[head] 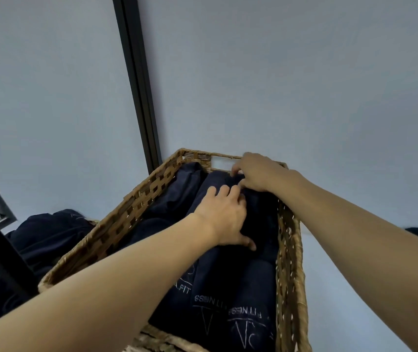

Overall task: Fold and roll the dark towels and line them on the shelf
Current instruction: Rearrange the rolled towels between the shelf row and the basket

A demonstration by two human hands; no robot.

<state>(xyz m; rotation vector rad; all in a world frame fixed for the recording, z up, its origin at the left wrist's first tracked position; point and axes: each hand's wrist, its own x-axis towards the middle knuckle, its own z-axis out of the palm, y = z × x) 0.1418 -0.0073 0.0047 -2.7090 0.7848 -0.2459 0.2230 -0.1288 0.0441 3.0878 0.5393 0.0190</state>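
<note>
ITEM 1: rolled towel [213, 179], dark navy. It lies inside the wicker basket [126, 217] at centre frame, against the basket's upper end. Its long axis runs along the basket's length, from lower frame toward upper centre.

ITEM 2: left hand [224, 219], entering from the lower left. It rests on top of the roll at mid-length, thumb spread toward the lower right and fingers bent down into the cloth. Whether it grips or only presses cannot be told.

ITEM 3: right hand [260, 174], entering from the right. It sits at the roll's far end, just under the basket's handle opening, with curled fingertips pinching the cloth. This hand is nearer the end that would have to seat against the wall.

RELATION: the towel lies directly beneath both hands and touches each. Judged step: settling this roll beside its neighbours.

ITEM 4: lettered rolls [248, 309], 2 or more, lower centre, parallel to item 1.

ITEM 5: loose dark towels [45, 240], left of the basket, outside it.
</note>
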